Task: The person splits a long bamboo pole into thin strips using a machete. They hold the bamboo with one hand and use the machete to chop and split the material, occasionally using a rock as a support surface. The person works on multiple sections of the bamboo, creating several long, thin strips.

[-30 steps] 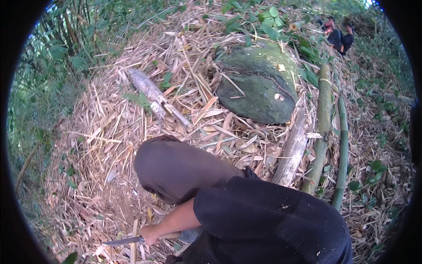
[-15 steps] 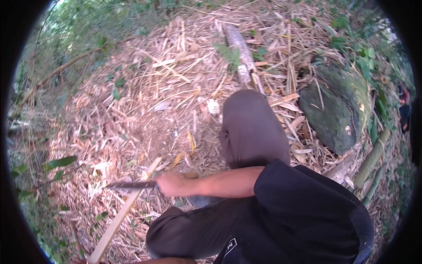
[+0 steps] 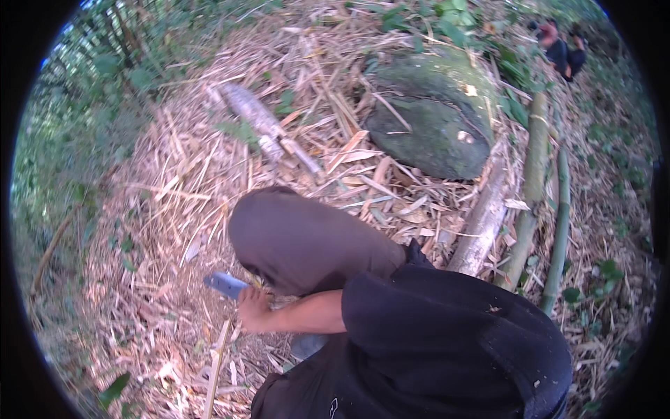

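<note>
My right hand is closed around the handle of a knife. The broad blade looks bluish-grey and points to the left, just in front of my bent knee in brown trousers. Below the hand, a pale, flat split-bamboo strip runs down toward the bottom edge, apart from the blade. The strip's lower end is cut off by the picture's edge. My left hand is out of view.
Dry bamboo shavings cover the ground. A mossy boulder and a broken log lie ahead. Bamboo poles and a weathered log are at the right. People are farther off, upper right.
My view has swung to the right, so the boulder and poles sit farther left. The knife has come off the strip and its blade has turned. My left forearm has left the view.
</note>
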### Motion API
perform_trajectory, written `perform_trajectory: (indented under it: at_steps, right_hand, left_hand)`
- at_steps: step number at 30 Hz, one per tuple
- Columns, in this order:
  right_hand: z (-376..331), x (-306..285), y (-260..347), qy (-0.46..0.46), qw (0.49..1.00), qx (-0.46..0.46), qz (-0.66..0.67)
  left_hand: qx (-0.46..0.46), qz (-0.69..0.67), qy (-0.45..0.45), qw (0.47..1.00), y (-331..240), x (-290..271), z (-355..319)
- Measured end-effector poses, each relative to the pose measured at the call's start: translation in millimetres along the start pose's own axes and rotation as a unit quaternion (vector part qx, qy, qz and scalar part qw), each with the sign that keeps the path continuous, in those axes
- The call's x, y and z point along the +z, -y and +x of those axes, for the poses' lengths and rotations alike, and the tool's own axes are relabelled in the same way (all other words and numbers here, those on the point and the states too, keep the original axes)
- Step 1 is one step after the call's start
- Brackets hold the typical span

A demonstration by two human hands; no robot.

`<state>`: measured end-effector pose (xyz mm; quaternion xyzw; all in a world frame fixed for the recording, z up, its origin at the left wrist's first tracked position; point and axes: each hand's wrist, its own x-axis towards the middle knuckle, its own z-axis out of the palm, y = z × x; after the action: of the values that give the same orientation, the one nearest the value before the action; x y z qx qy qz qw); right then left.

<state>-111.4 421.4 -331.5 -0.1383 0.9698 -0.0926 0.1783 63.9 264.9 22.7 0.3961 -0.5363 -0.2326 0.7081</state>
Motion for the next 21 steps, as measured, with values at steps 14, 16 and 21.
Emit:
perform_trajectory:
  at_steps: [14,16,21]
  right_hand:
    - [-56,-313,-545,-0.627,0.692,0.33,0.138]
    - [-200,-272,-650,-0.547,0.599,0.565,-0.15]
    - [-414,-199,-682,-0.446,0.219,0.85,0.173]
  left_hand:
    - [-0.003,-0.022,0.305,0.952,-18,264,-145]
    - [-0.01,-0.022,0.333,0.943,-21,289,-164]
    - [0.013,0.0,0.375,0.927,-35,330,-194]
